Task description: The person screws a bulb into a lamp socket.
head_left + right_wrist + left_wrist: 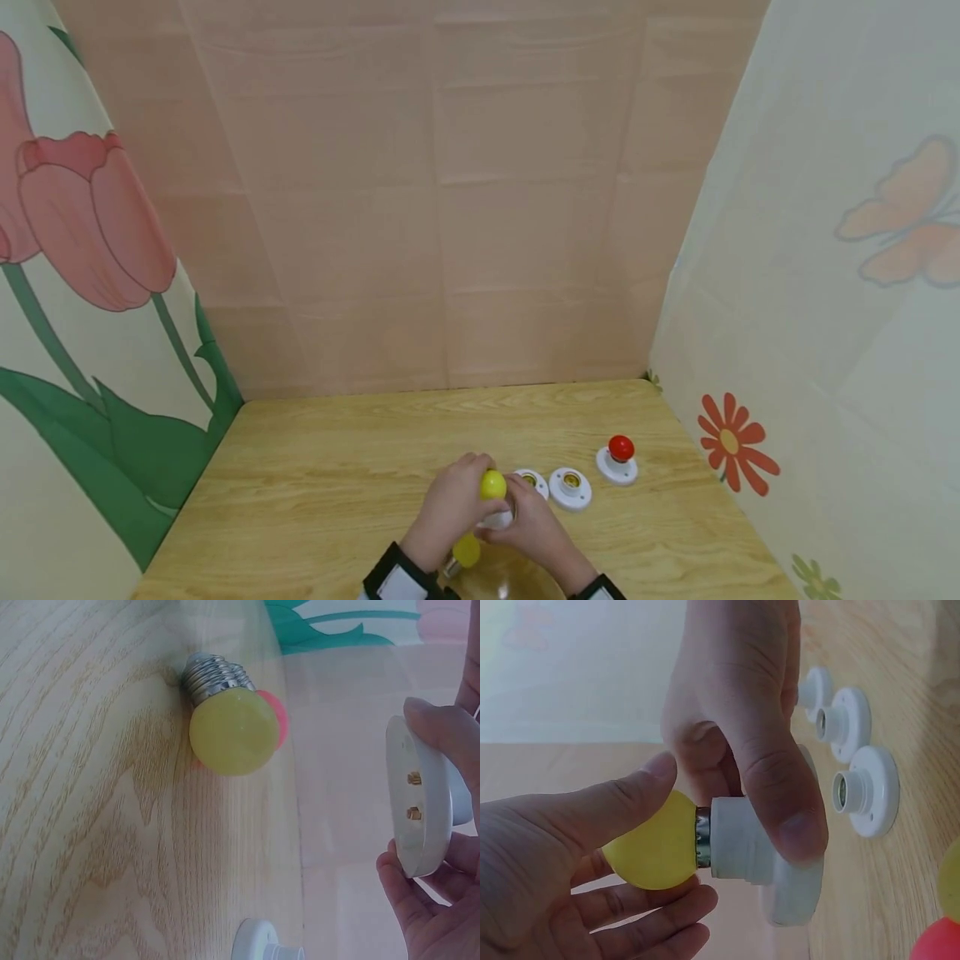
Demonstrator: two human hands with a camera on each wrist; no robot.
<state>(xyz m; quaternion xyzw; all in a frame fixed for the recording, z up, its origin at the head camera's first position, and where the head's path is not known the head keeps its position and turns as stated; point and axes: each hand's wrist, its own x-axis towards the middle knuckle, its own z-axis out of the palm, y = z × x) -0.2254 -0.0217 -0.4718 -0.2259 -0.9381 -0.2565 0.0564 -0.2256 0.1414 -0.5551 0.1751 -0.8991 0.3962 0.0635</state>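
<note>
Between the two hands, a yellow light bulb meets a white lamp socket. A band of the bulb's metal screw base shows at the socket's mouth. My left hand holds the round bulb between thumb and fingers. The socket's round base is gripped by my right hand, thumb on one side and fingers on the other. In the right wrist view, the underside of this socket base faces the camera, showing two brass-coloured contacts.
Another yellow bulb lies on the wooden table, with a pinkish-red bulb behind it. To the right stand two bulbless white sockets and a socket bearing a red bulb. A shiny brown rounded shape sits at the bottom edge.
</note>
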